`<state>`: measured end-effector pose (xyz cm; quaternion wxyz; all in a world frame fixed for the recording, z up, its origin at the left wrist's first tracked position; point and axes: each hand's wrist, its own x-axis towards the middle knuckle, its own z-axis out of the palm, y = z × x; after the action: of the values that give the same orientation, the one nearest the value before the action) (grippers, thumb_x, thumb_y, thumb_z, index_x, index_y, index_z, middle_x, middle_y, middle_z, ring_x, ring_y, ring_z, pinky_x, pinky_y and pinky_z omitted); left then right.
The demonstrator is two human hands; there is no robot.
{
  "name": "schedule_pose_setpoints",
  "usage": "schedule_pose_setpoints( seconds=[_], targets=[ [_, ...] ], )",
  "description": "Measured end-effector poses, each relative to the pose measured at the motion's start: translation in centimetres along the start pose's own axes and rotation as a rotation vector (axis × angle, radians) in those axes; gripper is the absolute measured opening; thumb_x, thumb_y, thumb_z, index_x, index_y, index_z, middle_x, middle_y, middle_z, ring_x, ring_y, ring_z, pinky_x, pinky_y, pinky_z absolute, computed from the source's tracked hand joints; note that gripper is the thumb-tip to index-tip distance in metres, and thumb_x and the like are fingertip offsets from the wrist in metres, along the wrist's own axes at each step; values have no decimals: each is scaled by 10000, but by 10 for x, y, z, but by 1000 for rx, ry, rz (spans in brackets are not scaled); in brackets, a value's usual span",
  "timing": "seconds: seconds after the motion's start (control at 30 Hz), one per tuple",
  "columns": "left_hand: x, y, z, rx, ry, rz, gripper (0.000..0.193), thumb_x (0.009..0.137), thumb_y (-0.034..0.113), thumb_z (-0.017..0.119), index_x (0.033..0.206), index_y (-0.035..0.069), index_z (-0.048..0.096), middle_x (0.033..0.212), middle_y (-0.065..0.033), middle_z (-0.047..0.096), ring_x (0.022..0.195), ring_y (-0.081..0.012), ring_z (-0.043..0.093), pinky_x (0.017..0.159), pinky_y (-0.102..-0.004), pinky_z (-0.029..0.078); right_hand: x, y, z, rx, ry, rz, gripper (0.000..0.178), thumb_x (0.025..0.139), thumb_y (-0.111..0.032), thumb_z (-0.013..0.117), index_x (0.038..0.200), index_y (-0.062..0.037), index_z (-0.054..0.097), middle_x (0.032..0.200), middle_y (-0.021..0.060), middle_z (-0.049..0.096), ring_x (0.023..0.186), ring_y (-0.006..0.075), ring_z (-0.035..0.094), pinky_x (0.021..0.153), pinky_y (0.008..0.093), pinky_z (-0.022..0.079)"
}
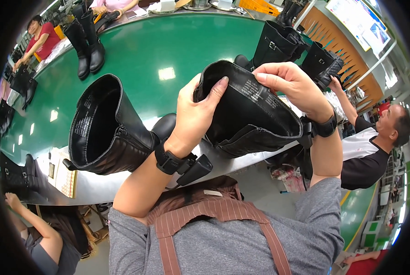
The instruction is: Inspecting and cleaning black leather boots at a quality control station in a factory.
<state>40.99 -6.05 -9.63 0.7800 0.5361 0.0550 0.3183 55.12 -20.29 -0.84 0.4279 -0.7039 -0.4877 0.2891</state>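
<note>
Both hands grip 1 black boot [250,114] raised above the green worktop [168,50]: my left hand [193,117] closes on its near shaft rim, my right hand [292,85] pinches the far rim. A 2nd boot [106,128] lies just left.

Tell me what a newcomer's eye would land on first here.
First, the tall black boot held up at centre, its shaft opening gripped by the left hand and the right hand. Next, its twin boot lying on its side to the left, on the green conveyor table, with more black boots standing farther back.
</note>
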Motion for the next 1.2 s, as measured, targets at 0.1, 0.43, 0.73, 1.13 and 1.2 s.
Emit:
schedule_pose_setpoints(
  seconds=[0.1, 0.43, 0.73, 1.13, 1.2],
  targets=[
    [0, -1, 0, 2, 5, -14, 234, 903, 166, 649, 1053, -12, 628, 936, -23, 662, 832, -74, 580, 756, -229, 477, -1, -1, -2, 36, -38, 40, 258, 943, -232, 579, 1025, 1, 656, 798, -70, 573, 697, 0, 461, 643, 169, 386],
    [5, -1, 5, 1, 0, -6, 237, 897, 158, 654, 1051, -20, 630, 939, -30, 665, 831, -77, 585, 754, -230, 481, -2, 10, -3, 240, 34, 139, 198, 945, -177, 569, 1034, -14, 637, 851, -49, 629, 727, -12, 578, 637, 129, 467],
    [-1, -5, 4, 24, 41, -13, 204, 908, 150, 639, 1025, -16, 639, 905, -25, 666, 793, -66, 585, 719, -212, 480, -4, 14, -3, 194, -6, 78, 195, 946, -216, 574, 985, -38, 642, 837, -78, 608, 689, -33, 510, 610, 134, 411],
    [-65, -59, -88, 364, -360, -464, 481, 824, 103, 636, 1255, -2, 450, 947, -60, 611, 804, -110, 572, 694, -266, 483, -96, 157, 37, 213, 236, 406, 488, 765, -67, 683, 1218, 36, 534, 1081, 60, 629, 969, 156, 597, 841, 271, 477],
    [-71, -90, -82, 534, -324, -531, 391, 841, 156, 650, 1157, -30, 512, 867, -101, 635, 728, -133, 608, 654, -281, 490, -88, 175, 76, 98, 107, 260, 541, 720, -76, 745, 1210, 27, 541, 1101, 66, 618, 1002, 162, 584, 862, 277, 466]
  ],
)
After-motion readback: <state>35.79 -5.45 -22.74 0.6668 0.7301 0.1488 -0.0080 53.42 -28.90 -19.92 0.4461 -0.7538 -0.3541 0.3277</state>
